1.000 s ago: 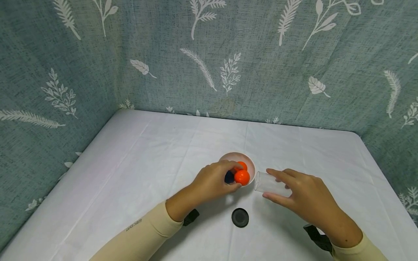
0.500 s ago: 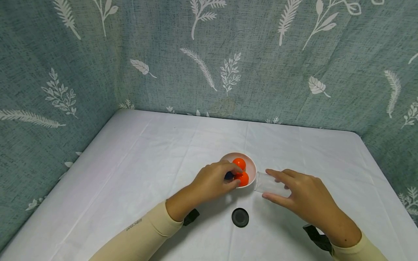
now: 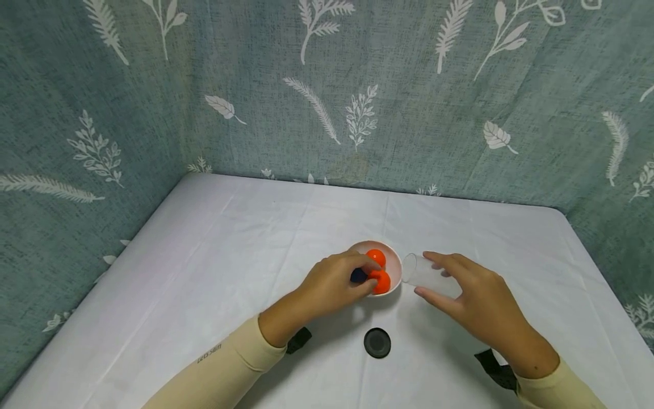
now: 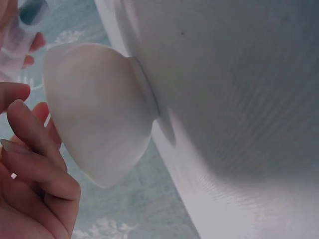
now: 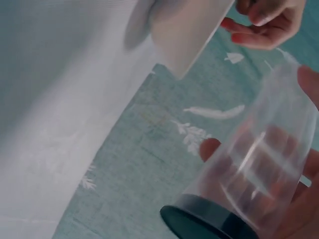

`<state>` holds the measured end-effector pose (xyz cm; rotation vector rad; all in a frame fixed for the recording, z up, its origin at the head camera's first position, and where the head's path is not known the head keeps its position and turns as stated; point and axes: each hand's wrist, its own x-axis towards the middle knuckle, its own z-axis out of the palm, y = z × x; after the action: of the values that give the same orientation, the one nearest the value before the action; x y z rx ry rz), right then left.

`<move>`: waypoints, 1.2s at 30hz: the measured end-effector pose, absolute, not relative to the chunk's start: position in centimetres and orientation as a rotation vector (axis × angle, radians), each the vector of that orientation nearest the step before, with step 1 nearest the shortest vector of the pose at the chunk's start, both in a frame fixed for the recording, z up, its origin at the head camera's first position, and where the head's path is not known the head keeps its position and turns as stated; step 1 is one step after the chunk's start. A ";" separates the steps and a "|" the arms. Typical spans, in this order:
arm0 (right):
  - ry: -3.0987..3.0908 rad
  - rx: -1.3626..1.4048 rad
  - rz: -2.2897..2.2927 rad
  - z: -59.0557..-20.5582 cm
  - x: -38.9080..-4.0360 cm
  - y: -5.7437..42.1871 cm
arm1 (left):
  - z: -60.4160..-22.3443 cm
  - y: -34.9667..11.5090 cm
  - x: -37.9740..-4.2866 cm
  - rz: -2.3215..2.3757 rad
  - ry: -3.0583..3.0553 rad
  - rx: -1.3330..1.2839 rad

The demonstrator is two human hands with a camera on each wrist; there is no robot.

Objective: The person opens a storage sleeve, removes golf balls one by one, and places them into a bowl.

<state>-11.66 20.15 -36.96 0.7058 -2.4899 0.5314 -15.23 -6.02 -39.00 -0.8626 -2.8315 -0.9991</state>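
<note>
A small pale pink bowl (image 3: 396,267) stands on the table, holding two orange balls (image 3: 376,259) and a dark blue thing (image 3: 359,275) partly hidden by my left hand (image 3: 334,284). The left fingers (image 4: 35,134) are bent over the bowl's near-left side. Thumb and index tips stand slightly apart above the nearer ball. On the right, my right hand (image 3: 480,295) grips a clear plastic cylinder (image 3: 431,275) lying sideways, its open mouth facing the bowl. A dark cap or base (image 5: 209,219) covers the other end in the right wrist view. The cylinder looks see-through and holds nothing visible.
A round black lid (image 3: 377,342) lies on the white tablecloth (image 3: 255,238) in front of the bowl, between the forearms. Green leaf-patterned fabric (image 3: 286,153) rises behind and at the sides of the table.
The left thumb and index tips have drawn closer together, over the nearer orange ball instead of round it. The bowl has shifted slightly right. The right hand has raised and tilted the cylinder.
</note>
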 end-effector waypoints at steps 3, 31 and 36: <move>-2.488 0.656 0.610 -37.2 -11.8 20.2 | -38.8 -6.1 -15.2 -1.020 -2.824 -0.878; -2.701 0.394 1.127 -39.5 -14.1 21.4 | -38.4 -6.4 -15.1 -1.039 -2.802 -0.911; -2.757 0.399 1.097 -39.4 -14.3 21.6 | -38.2 -6.7 -15.0 -1.057 -2.829 -0.888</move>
<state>-14.30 21.64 -39.39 0.3985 -2.7568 1.0967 -15.04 -6.72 -38.21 -0.8881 -2.8291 -1.0569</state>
